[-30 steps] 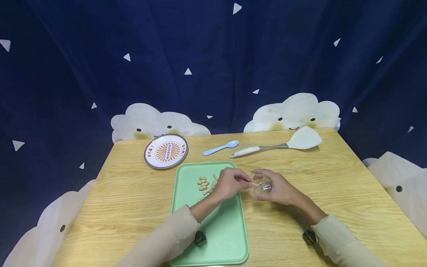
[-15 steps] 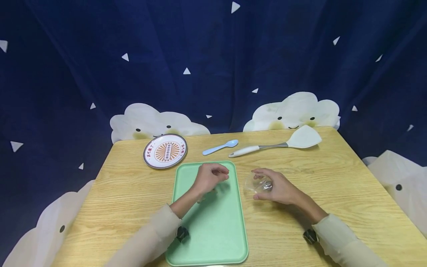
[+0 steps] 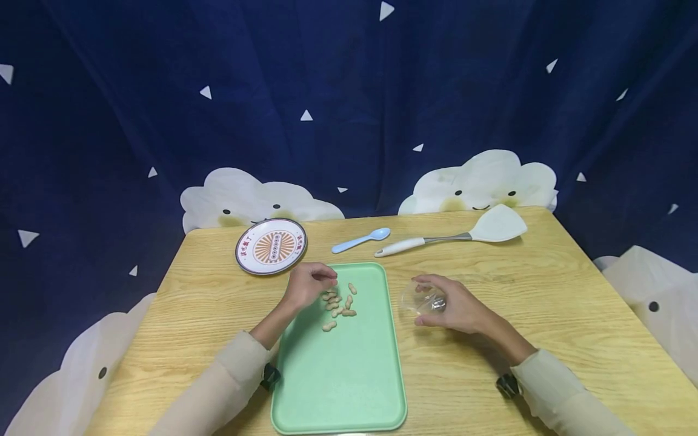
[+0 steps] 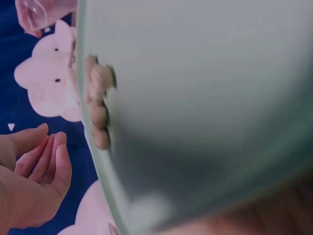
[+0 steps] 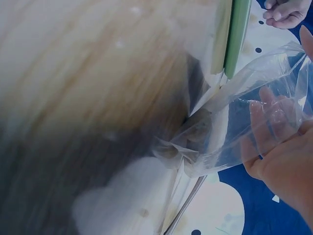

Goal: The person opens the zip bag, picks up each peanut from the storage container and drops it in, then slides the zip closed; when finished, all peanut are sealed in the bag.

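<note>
Several unshelled peanuts [image 3: 349, 313] lie in a loose cluster on the upper part of a green tray [image 3: 349, 381]. Over the tray's upper left corner hovers my left hand [image 3: 309, 284], close to the peanuts, with its fingertips overlapping the topmost ones in the head view. The left wrist view shows that hand with loosely bent fingers and nothing between thumb and fingers. Right of the tray, my right hand [image 3: 458, 306] holds a clear plastic bag [image 5: 254, 112] with its mouth spread towards the tray. Something brownish shows through the lower part of the bag.
Behind the tray are a round plate [image 3: 256, 257] with a printed pattern, a small light blue spoon [image 3: 354, 243] and a white spatula [image 3: 497, 227]. All rest on a wooden table [image 3: 545, 290]. A dark blue curtain [image 3: 349, 72] hangs at the back.
My left hand has moved left from the bag's mouth, across the tray to its upper left corner, uncovering the peanuts. My right hand and the bag have stayed nearly in place.
</note>
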The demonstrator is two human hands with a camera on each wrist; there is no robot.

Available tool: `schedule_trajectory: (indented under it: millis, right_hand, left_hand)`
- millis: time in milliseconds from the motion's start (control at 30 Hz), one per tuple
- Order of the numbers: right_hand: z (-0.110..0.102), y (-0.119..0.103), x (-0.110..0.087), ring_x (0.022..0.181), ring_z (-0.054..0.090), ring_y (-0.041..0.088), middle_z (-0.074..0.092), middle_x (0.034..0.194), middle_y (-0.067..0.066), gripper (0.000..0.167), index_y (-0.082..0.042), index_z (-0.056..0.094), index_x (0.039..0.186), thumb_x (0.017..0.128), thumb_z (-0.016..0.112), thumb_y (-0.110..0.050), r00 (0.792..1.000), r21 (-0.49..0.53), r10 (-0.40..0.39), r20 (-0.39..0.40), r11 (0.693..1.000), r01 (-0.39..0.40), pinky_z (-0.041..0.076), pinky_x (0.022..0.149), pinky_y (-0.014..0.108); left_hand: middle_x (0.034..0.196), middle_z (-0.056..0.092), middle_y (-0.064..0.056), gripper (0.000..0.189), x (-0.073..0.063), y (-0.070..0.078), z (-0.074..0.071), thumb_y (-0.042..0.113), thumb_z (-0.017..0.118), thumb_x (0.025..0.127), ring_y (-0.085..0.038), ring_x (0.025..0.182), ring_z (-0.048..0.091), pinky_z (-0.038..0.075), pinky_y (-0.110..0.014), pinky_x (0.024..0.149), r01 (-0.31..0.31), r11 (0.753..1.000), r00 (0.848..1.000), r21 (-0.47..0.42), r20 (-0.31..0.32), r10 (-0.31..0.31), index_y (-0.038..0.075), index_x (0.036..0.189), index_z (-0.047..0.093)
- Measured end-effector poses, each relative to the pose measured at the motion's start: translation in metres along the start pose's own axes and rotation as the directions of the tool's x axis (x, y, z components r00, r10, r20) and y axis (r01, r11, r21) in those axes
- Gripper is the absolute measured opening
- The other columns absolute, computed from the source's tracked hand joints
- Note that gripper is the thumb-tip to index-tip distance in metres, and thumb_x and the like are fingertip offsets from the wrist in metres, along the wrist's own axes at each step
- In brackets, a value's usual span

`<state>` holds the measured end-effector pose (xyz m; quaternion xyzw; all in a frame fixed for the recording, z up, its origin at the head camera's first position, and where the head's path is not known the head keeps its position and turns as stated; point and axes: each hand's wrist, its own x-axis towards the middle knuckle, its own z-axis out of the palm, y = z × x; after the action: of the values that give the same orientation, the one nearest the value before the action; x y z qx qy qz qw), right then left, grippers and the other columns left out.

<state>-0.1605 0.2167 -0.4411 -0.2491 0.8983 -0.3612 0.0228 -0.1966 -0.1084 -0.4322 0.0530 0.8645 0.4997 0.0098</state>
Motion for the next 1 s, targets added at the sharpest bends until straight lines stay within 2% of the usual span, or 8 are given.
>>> schedule_trajectory:
  millis: [400,600,800,1000]
  right_hand:
    - [0.000,0.000,0.000,0.110,0.059,0.025,0.066,0.113,-0.001,0.076,-0.015,0.052,0.133,0.069,0.082,-0.044,1.000,0.011,0.011,0.000,1.000,-0.011,0.044,0.095,0.051]
    - [0.000,0.000,-0.001,0.111,0.059,0.025,0.066,0.113,-0.001,0.075,-0.016,0.052,0.132,0.069,0.082,-0.043,1.000,0.013,0.014,-0.005,1.000,-0.014,0.044,0.095,0.052]
    - [-0.002,0.000,-0.001,0.112,0.058,0.028,0.066,0.114,0.001,0.076,-0.016,0.051,0.133,0.070,0.081,-0.045,1.000,0.020,0.016,0.005,1.000,-0.016,0.043,0.096,0.053]
    - [-0.002,0.000,-0.001,0.112,0.058,0.028,0.066,0.114,0.001,0.076,-0.017,0.051,0.133,0.069,0.081,-0.046,1.000,0.018,0.021,0.004,1.000,-0.021,0.043,0.096,0.053]
  left_hand:
    - [0.079,0.072,-0.009,0.010,0.008,-0.017,-0.001,0.000,0.077,0.073,-0.012,0.068,0.065,0.050,-0.022,0.061,0.093,0.991,0.995,0.099,0.020,-0.096,0.002,0.082,0.073]
    - [0.076,0.070,-0.006,0.007,0.009,-0.022,0.002,0.002,0.076,0.075,-0.012,0.068,0.061,0.046,-0.020,0.059,0.124,0.980,0.990,0.158,0.047,-0.133,0.004,0.081,0.073]
    - [0.074,0.070,-0.004,0.006,0.011,-0.023,0.002,0.005,0.076,0.075,-0.011,0.065,0.059,0.044,-0.020,0.056,0.168,0.973,0.983,0.160,0.043,-0.177,0.006,0.080,0.073]
    - [0.073,0.070,-0.004,0.006,0.010,-0.024,0.001,0.004,0.076,0.075,-0.012,0.065,0.060,0.044,-0.020,0.054,0.164,0.975,0.983,0.149,0.052,-0.174,0.005,0.081,0.073]
